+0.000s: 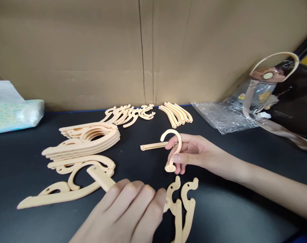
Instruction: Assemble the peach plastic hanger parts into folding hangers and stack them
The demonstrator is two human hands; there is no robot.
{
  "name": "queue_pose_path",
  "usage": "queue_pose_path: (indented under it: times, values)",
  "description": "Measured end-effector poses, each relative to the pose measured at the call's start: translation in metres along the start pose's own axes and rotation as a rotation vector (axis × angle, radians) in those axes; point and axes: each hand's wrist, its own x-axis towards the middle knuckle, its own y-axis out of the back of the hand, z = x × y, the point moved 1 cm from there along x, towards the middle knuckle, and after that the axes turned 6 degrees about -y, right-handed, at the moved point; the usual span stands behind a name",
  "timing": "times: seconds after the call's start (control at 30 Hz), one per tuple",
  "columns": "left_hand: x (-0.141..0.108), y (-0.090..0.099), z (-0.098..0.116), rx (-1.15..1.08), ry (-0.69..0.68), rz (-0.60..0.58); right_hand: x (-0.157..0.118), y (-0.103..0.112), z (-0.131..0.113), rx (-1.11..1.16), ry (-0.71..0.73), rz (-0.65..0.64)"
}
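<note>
My right hand (191, 152) pinches a beige plastic hanger hook (178, 143) upright, its round foot at the bottom. Behind its fingers lies a straight beige strip (153, 146); I cannot tell whether the fingers touch it. My left hand (128, 212), knuckles up, is closed around a beige hanger arm (100, 177) whose end sticks out to the left. Beside my left thumb are two notched hanger pieces (188, 202), partly hidden by that hand. To the left lie a folded hanger (59, 199) and a stack of folded hangers (92, 145).
At the back of the black table are a pile of notched arms and hooks (128, 114) and a bundle of curved strips (176, 114). A tissue pack (16, 113) sits left. Clear plastic wrap (221, 116) and a strapped bottle (261, 89) stand right, before a cardboard wall (92, 54).
</note>
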Motion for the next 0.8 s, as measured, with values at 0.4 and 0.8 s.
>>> queue_pose_path:
  times: [0.4,0.8]
  values:
    - [0.019,0.004,-0.019,-0.003,0.116,-0.051,-0.005,-0.007,-0.010,-0.011,-0.022,-0.010]
    - [0.034,-0.006,-0.031,-0.249,0.220,-0.069,-0.006,0.003,-0.010,0.008,0.003,0.069]
